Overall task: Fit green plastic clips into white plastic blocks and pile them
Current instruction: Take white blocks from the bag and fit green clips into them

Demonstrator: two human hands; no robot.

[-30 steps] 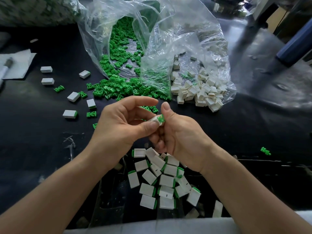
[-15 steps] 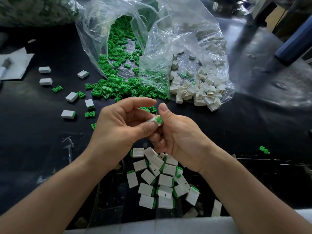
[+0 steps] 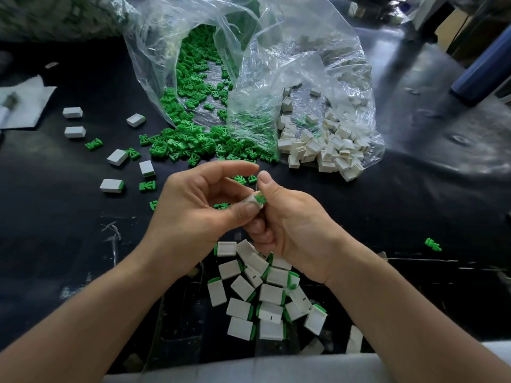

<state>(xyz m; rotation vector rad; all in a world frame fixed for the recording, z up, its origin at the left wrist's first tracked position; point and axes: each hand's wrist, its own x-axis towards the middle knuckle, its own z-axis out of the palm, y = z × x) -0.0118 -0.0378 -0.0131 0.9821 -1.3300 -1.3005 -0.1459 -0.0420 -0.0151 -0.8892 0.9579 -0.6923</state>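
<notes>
Head view: grips a white block (image 3: 249, 200) between thumb and curled fingers of the left hand (image 3: 193, 214); pinches a green clip (image 3: 260, 198), seated in the block's end, with the right hand (image 3: 290, 225), fingers curled. Holds both above a pile of fitted blocks (image 3: 269, 294) on the black table (image 3: 69, 244). Faces loose clips (image 3: 188, 142) spilling from a clear bag (image 3: 154, 78), bare white blocks (image 3: 323, 147) beside them
</notes>
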